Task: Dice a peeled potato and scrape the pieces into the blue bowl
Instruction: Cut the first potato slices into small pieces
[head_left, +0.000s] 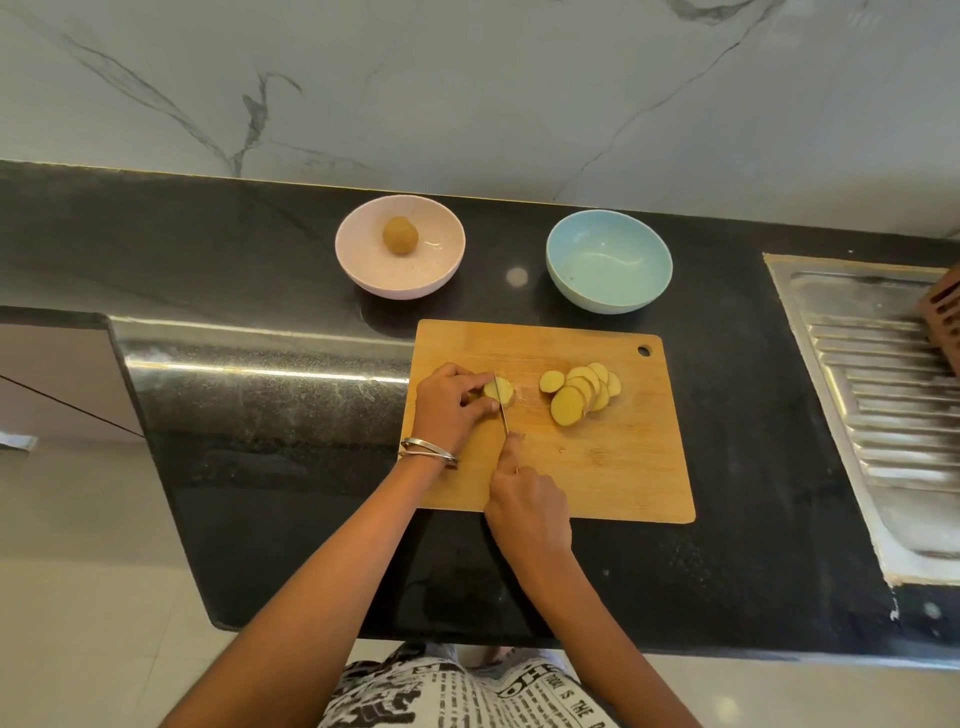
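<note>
On the wooden cutting board (597, 467) my left hand (449, 402) holds the last chunk of peeled potato (500, 391) with curled fingertips. My right hand (524, 499) grips a knife (501, 408), index finger along its spine, and the thin blade stands in the chunk. A pile of several round potato slices (582, 392) lies to the right on the board. The blue bowl (609, 260) sits behind the board with nothing in it.
A pink bowl (400, 247) holding one whole brown potato (400, 235) stands left of the blue bowl on the black counter (260, 415). A steel sink drainboard (883, 395) lies at the right. The counter's front edge is near my body.
</note>
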